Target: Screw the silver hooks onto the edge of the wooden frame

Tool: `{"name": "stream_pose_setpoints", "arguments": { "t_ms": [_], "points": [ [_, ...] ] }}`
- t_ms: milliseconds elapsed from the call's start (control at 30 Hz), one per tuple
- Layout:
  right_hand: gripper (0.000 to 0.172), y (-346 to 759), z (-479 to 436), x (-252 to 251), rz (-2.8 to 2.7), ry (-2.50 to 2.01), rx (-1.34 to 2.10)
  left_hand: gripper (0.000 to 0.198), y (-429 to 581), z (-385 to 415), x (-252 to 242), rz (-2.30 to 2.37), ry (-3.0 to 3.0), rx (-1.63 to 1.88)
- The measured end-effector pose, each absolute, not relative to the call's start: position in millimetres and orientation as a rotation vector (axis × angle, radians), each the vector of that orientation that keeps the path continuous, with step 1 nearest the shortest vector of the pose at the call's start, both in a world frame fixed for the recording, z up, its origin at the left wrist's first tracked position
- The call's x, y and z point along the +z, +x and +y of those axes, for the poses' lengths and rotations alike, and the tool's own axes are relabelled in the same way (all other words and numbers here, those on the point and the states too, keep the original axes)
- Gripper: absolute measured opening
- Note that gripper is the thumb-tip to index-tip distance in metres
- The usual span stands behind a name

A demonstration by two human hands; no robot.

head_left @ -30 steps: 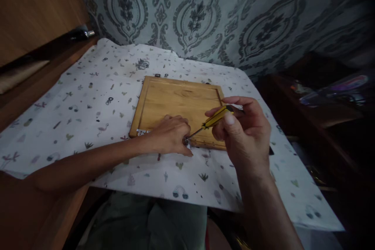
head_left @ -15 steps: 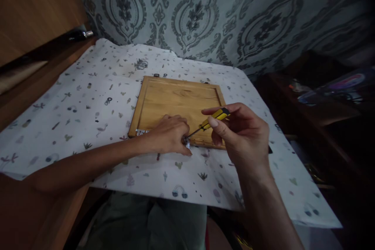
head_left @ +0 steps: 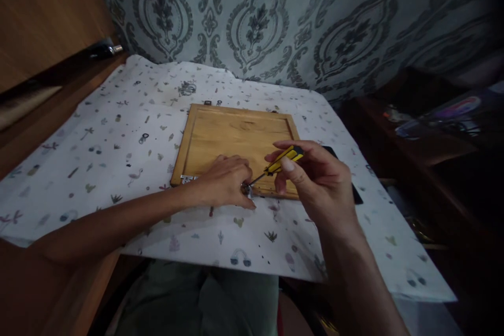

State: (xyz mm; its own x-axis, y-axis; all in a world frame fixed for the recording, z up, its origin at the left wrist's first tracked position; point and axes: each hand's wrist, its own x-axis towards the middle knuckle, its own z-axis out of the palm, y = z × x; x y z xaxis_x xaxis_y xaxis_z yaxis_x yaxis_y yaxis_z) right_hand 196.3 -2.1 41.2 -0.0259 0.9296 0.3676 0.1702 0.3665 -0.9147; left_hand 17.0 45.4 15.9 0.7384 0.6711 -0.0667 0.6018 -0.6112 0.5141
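A framed wooden panel (head_left: 236,136), perhaps a shallow box, lies flat on the patterned tablecloth. My left hand (head_left: 228,181) rests over its near edge, thumb and fingers closed around a small metal fitting (head_left: 246,189) that they partly hide. In my right hand (head_left: 318,178) is a yellow-and-black screwdriver (head_left: 286,159), pinched by the handle between thumb and fingers. Its shaft slants down left, with the tip at the fitting; the exact contact cannot be made out. A silver hinge (head_left: 188,179) shows at the panel's near left corner, left of my left hand.
Small dark metal clasps (head_left: 208,102) stick out at the panel's far edge. A flat black object (head_left: 356,194) lies partly behind my right hand. A plastic bottle (head_left: 452,110) lies on the dark furniture at right. Patterned wallpaper (head_left: 255,21) rises behind the table.
The view has shifted slightly. My right hand and the screwdriver have moved a little left, uncovering more of the black object. My left hand keeps its grip at the edge.
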Motion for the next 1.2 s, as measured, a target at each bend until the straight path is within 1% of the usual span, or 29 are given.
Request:
{"name": "stream_pose_setpoints", "arguments": {
  "t_ms": [133,233,300,433,500,633,733,900,967,1100,1200],
  "points": [
    [0.023,195,-1,40,-1.447,-1.021,0.846,0.036,17,46,16,0.963,2.425,0.176],
    [0.022,194,0,41,-1.425,-1.016,0.832,0.035,17,46,16,0.946,2.427,0.174],
    [0.024,192,0,41,-1.409,-1.021,0.828,0.036,17,47,14,0.941,2.430,0.192],
    [0.039,189,1,43,-1.363,-1.030,0.867,0.035,17,47,11,0.944,2.449,0.202],
    [0.043,188,1,44,-1.348,-1.039,0.882,0.034,17,47,11,0.943,2.456,0.196],
    [0.039,191,-1,48,-1.376,-1.053,0.893,0.032,16,47,12,0.935,2.442,0.199],
    [0.042,196,-4,48,-1.455,-1.053,0.902,0.033,16,47,13,0.928,2.442,0.199],
    [0.026,195,-4,44,-1.423,-1.053,0.847,0.036,16,46,14,0.964,2.429,0.182],
    [0.025,192,-3,43,-1.392,-1.082,0.799,0.037,17,46,13,0.971,2.428,0.161],
    [0.035,186,-1,41,-1.360,-1.098,0.730,0.039,17,46,13,0.961,2.436,0.177],
    [0.040,185,-2,42,-1.358,-1.111,0.748,0.037,17,46,13,0.961,2.439,0.164]
  ]
}}
